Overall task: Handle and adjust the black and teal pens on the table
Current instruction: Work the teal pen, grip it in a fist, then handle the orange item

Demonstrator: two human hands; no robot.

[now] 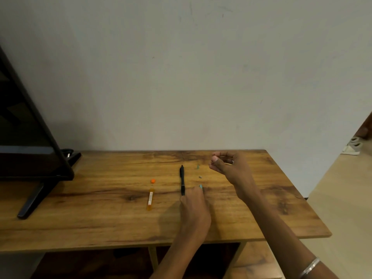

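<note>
The black pen [182,180] lies near-to-far on the table [100,218], left hand [194,206] curled at its near end gripping something teal, right hand [227,168] raised, pinching something tiny.

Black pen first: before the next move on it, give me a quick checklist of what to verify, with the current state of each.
1. Black pen lying flat on the table: ok.
2. Left hand at the pen's near end: ok; real grip: cannot tell.
3. Teal piece at the left fingertips, whole pen or part: cannot tell.
4. Right hand free: cannot tell, fingers curled together.
5. Small bits beside the pen out of the way: ok.
6. Orange tube apart from the pen: ok.
</note>
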